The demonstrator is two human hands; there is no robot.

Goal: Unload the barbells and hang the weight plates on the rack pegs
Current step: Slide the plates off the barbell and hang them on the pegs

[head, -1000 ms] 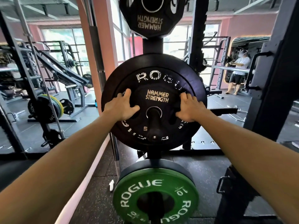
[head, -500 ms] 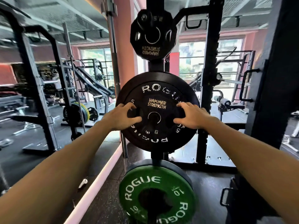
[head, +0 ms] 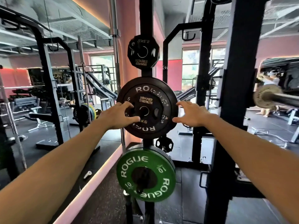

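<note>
The left hand (head: 120,114) reaches forward at the end of a straight, outstretched arm, its grip spread loosely: fingers slightly bent, fingertips and thumb lying against the left part of the small black Hammer Strength plate (head: 146,109), holding nothing closed. The right hand (head: 191,114) is stretched out likewise, grip apart and fingers fanned, hovering just beside the right rim of the large black Rogue plate (head: 168,120); whether its fingertips touch that rim cannot be told.

The small plate sits in front of the large one, both hung on the same middle peg of the black rack upright (head: 145,18). Above them, on a higher peg, hangs a small many-sided plate (head: 143,51) marked 2.5 kg, its lettering upside down. Below, on a lower peg, hangs a green Rogue plate (head: 145,174) marked 10, with a darker plate behind it.

To the right stands a thick black post (head: 239,94), and beyond it a loaded barbell (head: 267,97) with a pale plate on its end. A mirror wall (head: 48,94) runs along the left.
</note>
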